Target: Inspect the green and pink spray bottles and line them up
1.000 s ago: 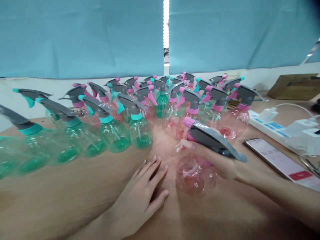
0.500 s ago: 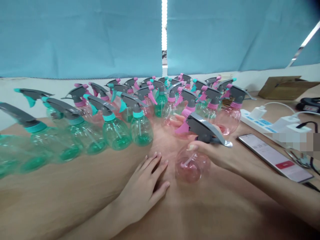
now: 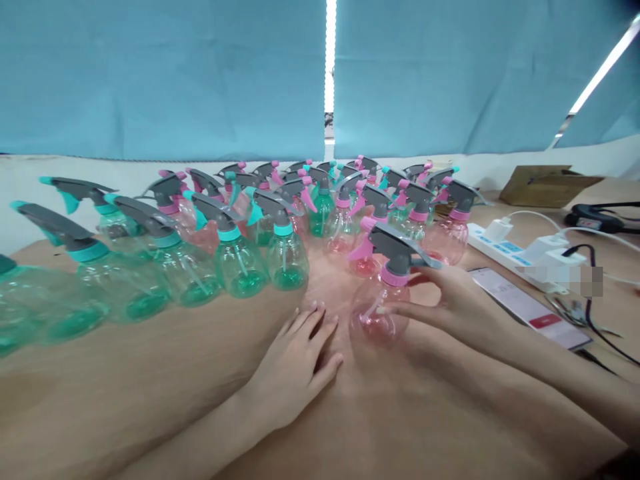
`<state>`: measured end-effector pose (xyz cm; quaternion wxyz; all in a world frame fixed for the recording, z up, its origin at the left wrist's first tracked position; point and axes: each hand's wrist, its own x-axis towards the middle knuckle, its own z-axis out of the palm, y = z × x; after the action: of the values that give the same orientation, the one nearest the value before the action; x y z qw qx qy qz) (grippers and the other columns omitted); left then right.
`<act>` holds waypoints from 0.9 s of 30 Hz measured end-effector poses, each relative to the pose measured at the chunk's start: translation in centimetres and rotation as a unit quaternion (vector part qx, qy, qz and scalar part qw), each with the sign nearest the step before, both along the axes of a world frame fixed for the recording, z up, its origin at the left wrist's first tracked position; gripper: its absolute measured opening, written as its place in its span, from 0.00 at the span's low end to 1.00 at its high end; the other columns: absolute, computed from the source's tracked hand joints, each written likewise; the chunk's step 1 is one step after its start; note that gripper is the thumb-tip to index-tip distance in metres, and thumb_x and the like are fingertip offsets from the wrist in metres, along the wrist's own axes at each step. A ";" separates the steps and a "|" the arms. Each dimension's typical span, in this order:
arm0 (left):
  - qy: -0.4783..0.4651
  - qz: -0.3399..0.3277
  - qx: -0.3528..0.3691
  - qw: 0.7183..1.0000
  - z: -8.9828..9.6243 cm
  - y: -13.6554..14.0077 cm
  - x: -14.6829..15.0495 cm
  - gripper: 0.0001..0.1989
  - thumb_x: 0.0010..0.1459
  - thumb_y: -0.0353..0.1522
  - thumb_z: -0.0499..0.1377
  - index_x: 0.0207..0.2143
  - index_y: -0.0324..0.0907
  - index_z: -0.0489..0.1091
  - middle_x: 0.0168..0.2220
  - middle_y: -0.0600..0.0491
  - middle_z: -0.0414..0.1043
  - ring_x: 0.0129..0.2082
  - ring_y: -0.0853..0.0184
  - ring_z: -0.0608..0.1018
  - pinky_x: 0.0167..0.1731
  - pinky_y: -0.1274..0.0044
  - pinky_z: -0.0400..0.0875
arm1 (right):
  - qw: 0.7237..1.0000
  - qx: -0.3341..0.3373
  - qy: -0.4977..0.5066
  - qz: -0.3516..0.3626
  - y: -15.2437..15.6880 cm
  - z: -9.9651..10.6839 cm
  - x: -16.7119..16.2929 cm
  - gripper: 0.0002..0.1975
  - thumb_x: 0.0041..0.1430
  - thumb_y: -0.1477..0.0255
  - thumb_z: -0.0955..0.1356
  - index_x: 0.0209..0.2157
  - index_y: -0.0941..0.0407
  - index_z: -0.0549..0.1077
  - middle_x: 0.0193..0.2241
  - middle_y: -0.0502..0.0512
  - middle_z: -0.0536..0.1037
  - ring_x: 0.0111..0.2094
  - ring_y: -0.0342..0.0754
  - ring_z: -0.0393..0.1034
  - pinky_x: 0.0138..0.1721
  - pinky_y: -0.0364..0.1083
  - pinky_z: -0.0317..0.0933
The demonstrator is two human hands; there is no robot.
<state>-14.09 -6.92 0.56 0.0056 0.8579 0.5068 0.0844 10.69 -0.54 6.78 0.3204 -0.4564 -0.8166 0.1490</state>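
A pink spray bottle point(image 3: 379, 317) with a grey sprayer head and pink trigger stands upright on the table, its trigger pointing left. My right hand point(image 3: 440, 300) grips it from the right side; the thumb lies across the front of the body and the fingers reach behind, partly hidden. To the left of this bottle, my left hand point(image 3: 295, 363) rests flat on the table with fingers stretched out, holding nothing. Beyond it are green spray bottles point(image 3: 287, 263) with turquoise collars, and another pink spray bottle point(image 3: 453, 237) stands behind my right hand.
Several more green and pink bottles stand in rows across the wooden table point(image 3: 165, 400). At the right lie a phone point(image 3: 525, 303), a white power strip point(image 3: 500, 250) with plugs and cables, and a cardboard box point(image 3: 545, 187). A blue curtain point(image 3: 175, 73) hangs behind.
My right hand has slid from around the sprayer's neck down and back to the bottle's right side. The sprayer head sits more level. My left hand stays flat; the view has shifted slightly.
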 end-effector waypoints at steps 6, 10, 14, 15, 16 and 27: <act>0.005 0.023 0.016 1.000 -0.2 -0.3 0.3 0.23 0.64 0.37 0.53 0.58 0.35 0.63 0.60 0.41 0.61 0.61 0.52 0.62 0.56 0.59 0.60 | 0.999 0.020 0.018 0.032 4.4 -0.1 -4.2 0.20 0.50 0.61 0.72 0.41 0.59 0.71 0.39 0.63 0.78 0.42 0.60 0.73 0.41 0.57 0.67; -0.012 0.020 0.024 0.999 -0.3 -0.4 0.2 0.22 0.64 0.37 0.53 0.57 0.36 0.65 0.60 0.41 0.62 0.61 0.52 0.62 0.56 0.58 0.60 | 0.997 0.010 0.031 0.069 6.9 -0.5 -6.3 0.19 0.53 0.61 0.71 0.43 0.58 0.70 0.42 0.61 0.77 0.43 0.57 0.74 0.42 0.54 0.68; -0.024 0.017 0.024 0.999 -0.3 -0.4 0.1 0.22 0.64 0.37 0.53 0.57 0.36 0.64 0.60 0.41 0.62 0.60 0.52 0.63 0.56 0.57 0.60 | 0.996 0.002 0.030 0.078 8.4 -0.3 -7.1 0.22 0.54 0.62 0.71 0.46 0.60 0.69 0.43 0.63 0.77 0.44 0.58 0.73 0.45 0.55 0.66; -0.019 0.017 0.023 0.999 -0.4 -0.4 0.1 0.22 0.63 0.37 0.53 0.57 0.36 0.64 0.60 0.41 0.61 0.60 0.52 0.63 0.55 0.58 0.60 | 0.997 0.001 0.031 0.076 8.6 -0.3 -7.2 0.23 0.54 0.61 0.71 0.47 0.61 0.68 0.43 0.64 0.77 0.45 0.58 0.73 0.45 0.55 0.66; -0.014 0.017 0.021 1.000 -0.4 -0.4 0.1 0.22 0.63 0.37 0.53 0.57 0.36 0.64 0.60 0.41 0.61 0.60 0.52 0.63 0.55 0.58 0.60 | 0.997 0.000 0.033 0.072 8.8 -0.3 -7.4 0.25 0.53 0.61 0.71 0.48 0.63 0.68 0.44 0.66 0.76 0.45 0.58 0.72 0.46 0.55 0.66; -0.028 0.015 0.014 0.999 -0.3 -0.4 0.0 0.22 0.63 0.37 0.53 0.57 0.38 0.63 0.61 0.42 0.60 0.60 0.52 0.63 0.55 0.58 0.61 | 0.998 -0.002 0.034 0.056 9.6 -0.8 -7.8 0.32 0.54 0.62 0.70 0.55 0.66 0.63 0.51 0.70 0.73 0.52 0.60 0.68 0.51 0.57 0.63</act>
<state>-14.10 -7.31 0.23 0.0066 0.8477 0.5177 0.1152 2.91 9.04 5.94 0.3378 -0.4050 -0.8295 0.1839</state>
